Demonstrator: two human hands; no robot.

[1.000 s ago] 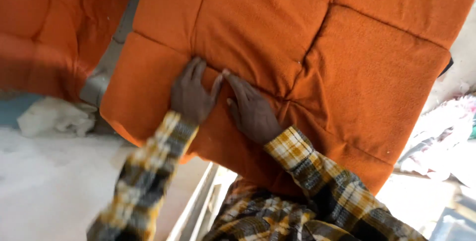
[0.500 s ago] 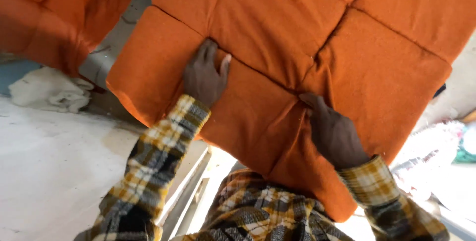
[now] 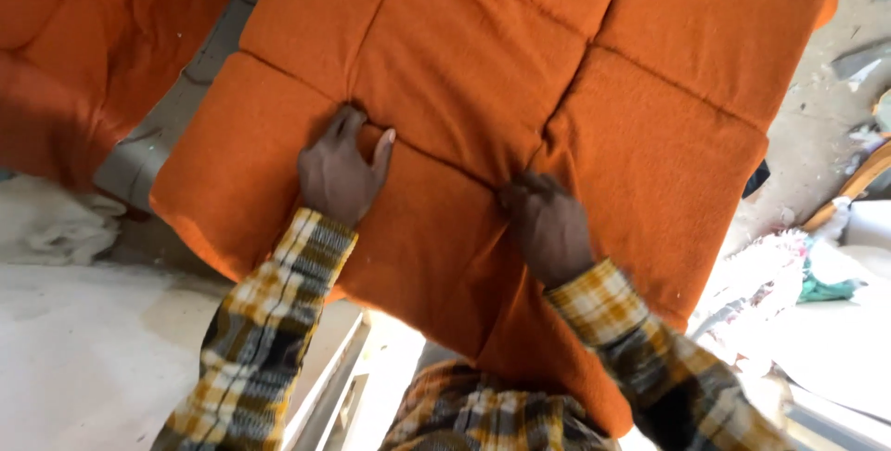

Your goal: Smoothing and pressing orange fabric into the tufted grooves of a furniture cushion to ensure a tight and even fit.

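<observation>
**Two hands pressed into an orange tufted cushion**

The left hand lies flat on the big orange cushion, fingers together and pointing up along a stitched seam, thumb spread out to the side; its grip is open, palm pressed to the fabric rather than closed around anything. The right hand sits well apart from it, farther along the same seam, at the spot where the quilting lines cross. Its fingers are curled down into the fold there, and the cloth puckers around them, so this grip is closed on a pinch of the cushion's fabric.

The cushion fills most of the view, tilted, with its stitched squares spreading away above both hands and its lower edge falling just below the wrists. Both wrists are covered by yellow plaid sleeves.

Beyond the left hand, past the cushion's edge, a second orange upholstered piece lies with deep tufts. A pale floor lies under the left sleeve. Out past the right hand, crumpled cloth scraps lie heaped near the cushion's far corner.
</observation>
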